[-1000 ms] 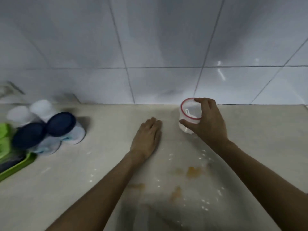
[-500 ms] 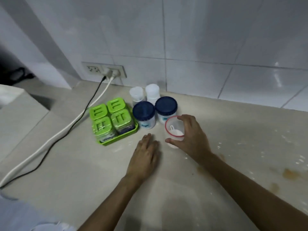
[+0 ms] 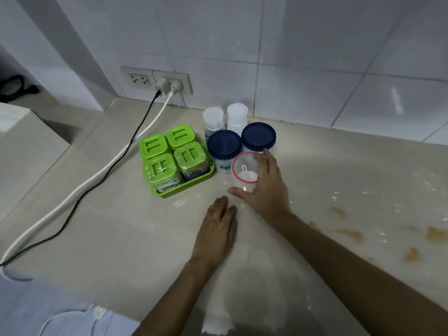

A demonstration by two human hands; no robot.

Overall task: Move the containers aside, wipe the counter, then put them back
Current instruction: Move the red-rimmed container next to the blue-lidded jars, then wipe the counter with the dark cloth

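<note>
Gripping the red-rimmed open container (image 3: pixel 244 172) around its wall, the right hand (image 3: pixel 265 187) sets it just right of the two blue-lidded jars (image 3: pixel 240 146), apparently clearing the stained counter (image 3: pixel 351 235) at right, while the left hand (image 3: pixel 215 232) lies open and flat, bracing.

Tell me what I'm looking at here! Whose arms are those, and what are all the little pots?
The camera sits on a person's head and looks down, so the arms are that person's own. The right hand holds a clear cup with a red rim, with a small white scoop inside. The left hand lies flat on the counter. Beside the cup stand two blue-lidded jars, two white bottles and a green tray of four green-lidded boxes. Brown stains mark the counter on the right. Two cords run from the wall socket.
</note>
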